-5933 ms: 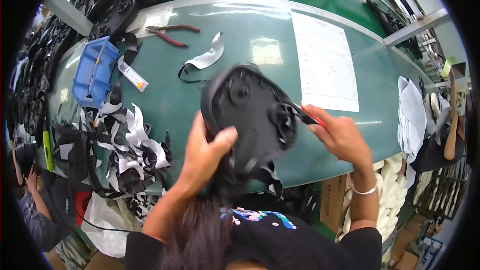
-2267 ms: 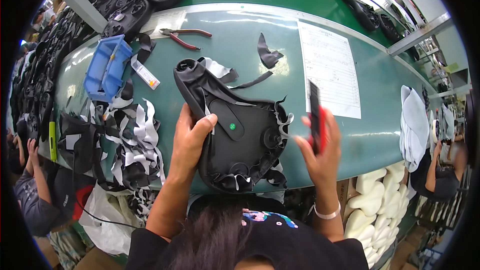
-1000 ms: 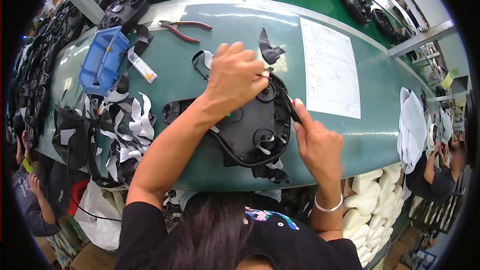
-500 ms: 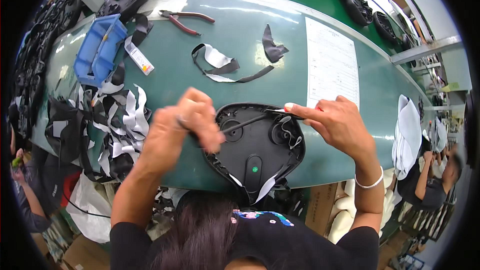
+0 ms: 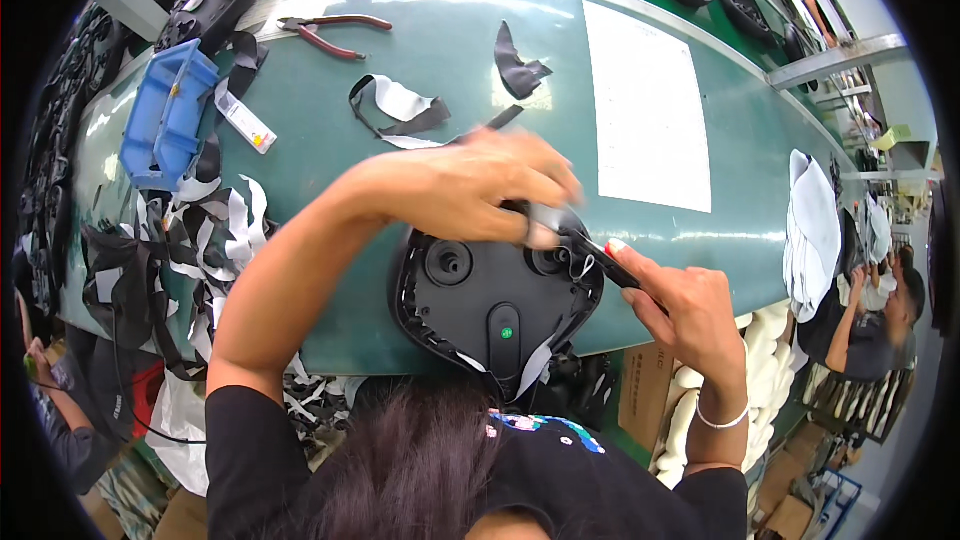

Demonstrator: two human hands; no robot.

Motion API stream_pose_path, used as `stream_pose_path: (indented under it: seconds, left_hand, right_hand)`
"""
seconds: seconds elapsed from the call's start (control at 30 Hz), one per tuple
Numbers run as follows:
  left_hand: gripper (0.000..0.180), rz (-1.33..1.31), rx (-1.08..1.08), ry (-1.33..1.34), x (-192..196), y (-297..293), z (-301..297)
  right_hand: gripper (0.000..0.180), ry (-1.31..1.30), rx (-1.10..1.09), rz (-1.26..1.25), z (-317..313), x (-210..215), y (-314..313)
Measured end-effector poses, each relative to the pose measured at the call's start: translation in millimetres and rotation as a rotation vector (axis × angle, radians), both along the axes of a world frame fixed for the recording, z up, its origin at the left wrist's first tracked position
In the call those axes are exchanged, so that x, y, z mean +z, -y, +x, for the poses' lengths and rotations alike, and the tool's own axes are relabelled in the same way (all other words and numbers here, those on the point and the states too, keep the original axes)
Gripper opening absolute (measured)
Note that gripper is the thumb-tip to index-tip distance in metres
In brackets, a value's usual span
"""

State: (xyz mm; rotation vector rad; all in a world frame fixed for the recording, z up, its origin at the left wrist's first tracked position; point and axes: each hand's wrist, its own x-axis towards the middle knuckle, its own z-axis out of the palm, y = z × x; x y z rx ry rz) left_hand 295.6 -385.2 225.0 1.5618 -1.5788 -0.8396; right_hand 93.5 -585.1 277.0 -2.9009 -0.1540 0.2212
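A black moulded shell, like a seat base (image 5: 455,305), lies hollow side up before me, its narrow end toward my body. Along its far right rim my left hand (image 5: 490,185) is closed and blurred, pinching a dark fabric strip (image 5: 515,207) mostly covered by the fingers. My right hand (image 5: 685,305) grips a black-handled cutting knife (image 5: 608,266), the thin blade end pointing at that same rim, close to the left fingertips. A pale loop of cord or strip (image 5: 582,265) stands inside the shell beside the right round socket.
Red-handled pliers (image 5: 335,35), loose fabric strips (image 5: 410,108) and a printed sheet (image 5: 650,110) lie on the green table. At left are a blue bin (image 5: 165,115) and a heap of black and white scraps (image 5: 215,250). Folded white cloths (image 5: 812,235) sit at the right edge.
My left hand has swung from the shell's left side across to its far right rim. My right hand has come nearer and slightly right, with the knife now in plain sight.
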Motion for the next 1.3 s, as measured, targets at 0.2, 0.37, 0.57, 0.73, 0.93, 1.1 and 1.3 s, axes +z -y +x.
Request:
stream_pose_path:
  seconds: [0.2,0.37,0.57,0.73,0.93,1.1,1.3]
  left_hand:
    - [0.028,-0.414,0.687,-1.065,28.0,30.3,-18.6]
    - [0.013,-1.119,1.198,-0.632,46.5,-23.8,6.6]
    - [0.033,0.29,0.74,0.33,-6.5,-37.0,-16.9]
    - [0.028,-0.008,0.85,-0.363,-41.8,-54.8,22.5]
    - [0.028,0.033,1.097,0.312,-66.0,-5.0,56.4]
    - [0.042,0.211,-0.197,-0.609,-26.3,-0.4,41.9]
    - [0.033,-0.054,0.708,-0.228,-70.9,12.4,54.1]
  right_hand:
    - [0.05,0.032,-0.192,0.043,-51.5,-15.4,-17.3]
    - [0.05,-0.199,-0.952,0.913,-94.6,-26.2,-73.0]
    - [0.033,0.219,-0.943,1.073,-80.1,-75.4,-65.9]
    - [0.02,0.316,-0.891,1.225,-7.1,-55.8,-43.6]
    - [0.027,0.682,-0.836,1.067,68.5,-82.5,32.8]
    - [0.028,0.579,-0.811,1.142,174.9,-99.2,120.7]
    - [0.04,0.611,-0.816,1.434,351.7,-113.2,199.8]
